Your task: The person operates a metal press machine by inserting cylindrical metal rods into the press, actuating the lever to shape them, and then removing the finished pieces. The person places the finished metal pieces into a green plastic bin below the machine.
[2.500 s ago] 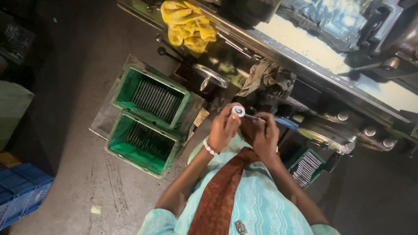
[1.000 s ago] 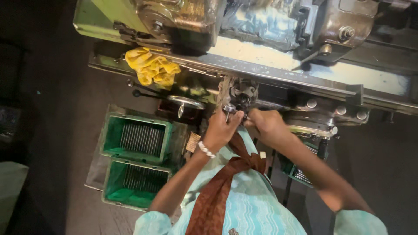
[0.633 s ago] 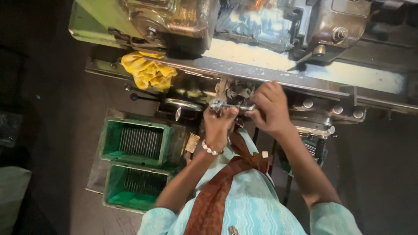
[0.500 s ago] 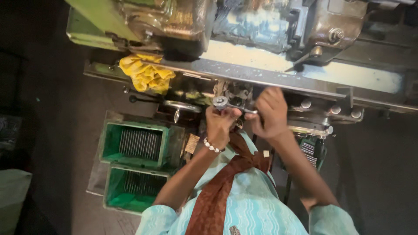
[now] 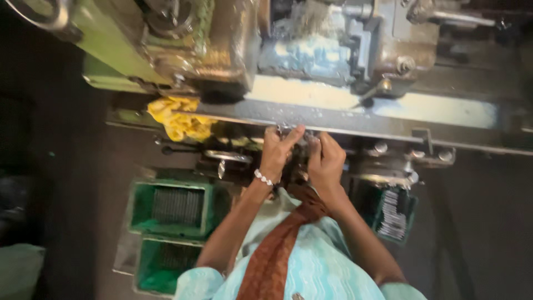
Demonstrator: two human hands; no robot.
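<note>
My left hand (image 5: 277,151), with a bead bracelet at the wrist, reaches up to the front rail of a metal-working machine (image 5: 355,119). Its fingertips pinch a small metal part (image 5: 293,132) at the rail's edge. Close beside it on the right is my right hand (image 5: 325,159), its fingers curled against the same spot. What the right fingers hold is hidden and blurred. My forearms and a pale turquoise garment with a brown scarf (image 5: 277,255) fill the lower middle.
A crumpled yellow cloth (image 5: 179,119) lies on the machine's ledge at left. Two green crates (image 5: 171,206) (image 5: 162,265) with rows of metal pieces stand on the floor below left, and a third crate (image 5: 392,212) below right. A metal handle (image 5: 227,158) sticks out near my left hand.
The view has come closer to the machine. Both hands have risen from chest height to the rail, and they now sit tight together at one spot.
</note>
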